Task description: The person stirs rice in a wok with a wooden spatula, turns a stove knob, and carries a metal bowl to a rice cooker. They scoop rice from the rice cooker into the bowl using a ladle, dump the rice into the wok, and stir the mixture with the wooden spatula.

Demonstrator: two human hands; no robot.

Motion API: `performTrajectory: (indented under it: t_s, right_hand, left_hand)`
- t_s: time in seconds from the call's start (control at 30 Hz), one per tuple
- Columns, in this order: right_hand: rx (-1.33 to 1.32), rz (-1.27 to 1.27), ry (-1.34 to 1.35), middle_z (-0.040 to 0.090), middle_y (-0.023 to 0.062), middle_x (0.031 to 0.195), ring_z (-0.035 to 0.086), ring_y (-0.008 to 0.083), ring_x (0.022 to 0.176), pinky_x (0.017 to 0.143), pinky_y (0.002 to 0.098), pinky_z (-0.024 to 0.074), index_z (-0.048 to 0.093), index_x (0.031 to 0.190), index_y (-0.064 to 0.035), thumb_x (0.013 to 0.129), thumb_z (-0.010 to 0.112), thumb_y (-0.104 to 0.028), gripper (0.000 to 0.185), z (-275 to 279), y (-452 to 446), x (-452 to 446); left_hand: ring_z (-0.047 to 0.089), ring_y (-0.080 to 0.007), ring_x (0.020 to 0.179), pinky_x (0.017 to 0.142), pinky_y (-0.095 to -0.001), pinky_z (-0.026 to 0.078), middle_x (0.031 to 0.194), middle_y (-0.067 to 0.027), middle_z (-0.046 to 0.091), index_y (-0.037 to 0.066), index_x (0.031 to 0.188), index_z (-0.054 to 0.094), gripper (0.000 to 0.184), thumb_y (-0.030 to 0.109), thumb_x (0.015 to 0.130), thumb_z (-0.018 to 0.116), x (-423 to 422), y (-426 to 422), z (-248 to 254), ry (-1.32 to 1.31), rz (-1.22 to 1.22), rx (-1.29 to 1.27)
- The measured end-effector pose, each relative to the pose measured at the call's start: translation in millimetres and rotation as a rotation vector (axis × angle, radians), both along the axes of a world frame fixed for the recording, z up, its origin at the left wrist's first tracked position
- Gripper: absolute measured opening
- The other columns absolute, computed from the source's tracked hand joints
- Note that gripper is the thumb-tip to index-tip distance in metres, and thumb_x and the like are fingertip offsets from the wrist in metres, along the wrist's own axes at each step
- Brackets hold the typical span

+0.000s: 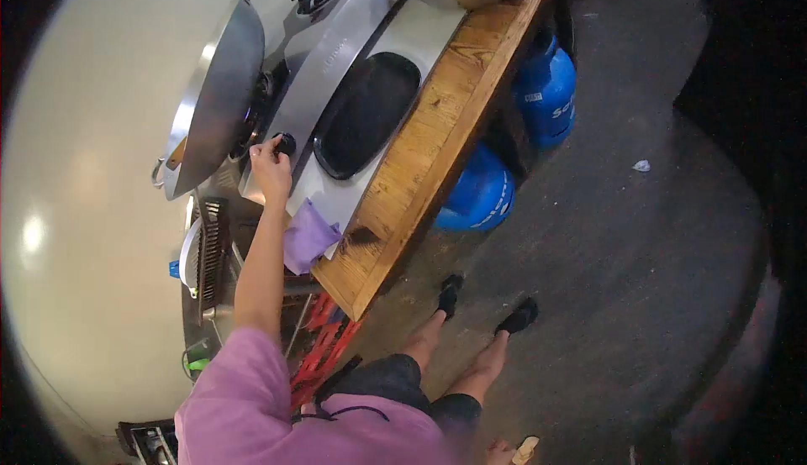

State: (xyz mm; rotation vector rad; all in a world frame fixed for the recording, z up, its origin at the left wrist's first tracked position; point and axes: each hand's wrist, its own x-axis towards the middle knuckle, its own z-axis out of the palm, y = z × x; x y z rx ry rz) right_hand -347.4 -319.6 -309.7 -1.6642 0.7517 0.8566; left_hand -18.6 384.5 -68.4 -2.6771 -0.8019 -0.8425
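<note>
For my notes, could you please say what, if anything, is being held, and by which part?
The left hand holds the black stove knob by its outer edge.

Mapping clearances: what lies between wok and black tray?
Head view: mainly the steel stove panel and its black knob, with the left hand on it.

The person wears a pinkish-purple top (244, 398) with a short sleeve (252, 357), the left hand (271, 169) bare; a thin dark cord (346, 415) crosses its front. Below come dark shorts (388, 379); black footwear (518, 317).
</note>
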Motion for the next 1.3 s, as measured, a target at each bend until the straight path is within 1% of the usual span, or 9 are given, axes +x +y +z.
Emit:
performTrajectory:
  t_s: [0.13,0.17,0.3,0.33,0.43,0.53,0.63,0.83,1.3]
  right_hand:
    - [0.008,0.066,-0.098,0.044,0.0002,0.058,0.039,0.0126,0.054,0.046,0.0282,0.0335,0.046,0.06,-0.006,0.082,0.053,-0.018,0.026,18,12,27]
    - [0.041,0.057,-0.093,0.045,0.0006,0.059,0.04,0.0128,0.055,0.047,0.0284,0.0346,0.046,0.06,-0.0057,0.081,0.054,-0.019,0.025,16,10,27]
    - [0.22,-0.237,-0.125,0.05,0.0021,0.064,0.044,0.0139,0.058,0.052,0.0292,0.0387,0.052,0.065,-0.0049,0.08,0.059,-0.02,0.022,1,0,10]
    - [0.274,-0.378,-0.146,0.051,0.0025,0.065,0.044,0.0143,0.059,0.054,0.0293,0.0397,0.054,0.067,-0.0048,0.08,0.06,-0.021,0.021,-8,-2,-1]
    - [0.122,0.001,0.109,0.057,0.0071,0.078,0.052,0.0177,0.068,0.063,0.0319,0.0438,0.058,0.085,-0.004,0.081,0.063,-0.025,0.022,-24,-26,-10]
    - [0.232,0.013,0.233,0.058,0.0095,0.083,0.055,0.0195,0.07,0.066,0.0343,0.0459,0.056,0.1,-0.003,0.082,0.061,-0.027,0.031,15,-10,22]
    - [-0.03,0.387,0.012,0.059,0.0095,0.085,0.056,0.0206,0.075,0.069,0.0367,0.0465,0.052,0.111,-0.0031,0.084,0.059,-0.03,0.039,-57,-43,-68]
    - [-0.022,-0.204,0.419,0.054,0.0036,0.056,0.046,0.0098,0.043,0.041,0.0219,0.0373,0.059,0.065,-0.0023,0.082,0.054,-0.02,0.025,-26,6,5]
    - [-0.001,-0.173,0.337,0.056,0.0074,0.059,0.054,0.0133,0.046,0.042,0.0238,0.0428,0.061,0.07,-0.0005,0.082,0.056,-0.027,0.029,-26,11,9]
  left_hand:
    - [0.053,-0.0208,0.075,0.068,-0.0325,0.047,0.084,-0.0108,0.049,0.002,0.1,0.053,0.028,0.004,0.073,0.059,1,0,-20,-0.409,0.079,-0.152]
    - [0.051,-0.0185,0.07,0.066,-0.0342,0.048,0.08,-0.0085,0.048,0.001,0.091,0.049,0.031,0.025,0.078,0.064,2,3,-20,-0.728,0.281,-0.796]
    - [0.051,-0.0168,0.064,0.063,-0.0342,0.049,0.079,-0.0066,0.05,0.001,0.089,0.048,0.062,0.06,0.074,0.057,10,19,-20,-0.872,0.384,-1.47]
    - [0.052,-0.0171,0.065,0.064,-0.0345,0.049,0.08,-0.0072,0.052,0.001,0.09,0.048,0.06,0.058,0.076,0.057,10,25,-23,-0.87,0.389,-1.47]
    - [0.055,-0.0182,0.069,0.067,-0.0352,0.05,0.083,-0.009,0.057,0.0,0.094,0.05,0.054,0.052,0.08,0.056,9,40,-25,-0.853,0.381,-1.489]
    - [0.058,-0.019,0.074,0.07,-0.0354,0.051,0.086,-0.0103,0.06,0.0,0.097,0.051,0.046,0.044,0.084,0.053,11,49,-14,-0.816,0.387,-1.523]
    - [0.059,-0.0189,0.074,0.07,-0.0351,0.052,0.085,-0.0099,0.061,0.0,0.093,0.053,0.039,0.038,0.086,0.053,19,41,-4,-0.813,0.488,-1.48]
    - [0.059,-0.0175,0.064,0.066,-0.0342,0.052,0.074,-0.0076,0.06,0.002,0.082,0.055,0.033,0.035,0.084,0.055,19,36,-1,-0.669,0.55,-1.357]
    - [0.055,-0.0152,0.046,0.047,-0.0294,0.051,0.059,-0.0056,0.057,0.003,0.072,0.054,0.03,0.032,0.08,0.058,19,30,7,-0.4,0.552,-1.187]
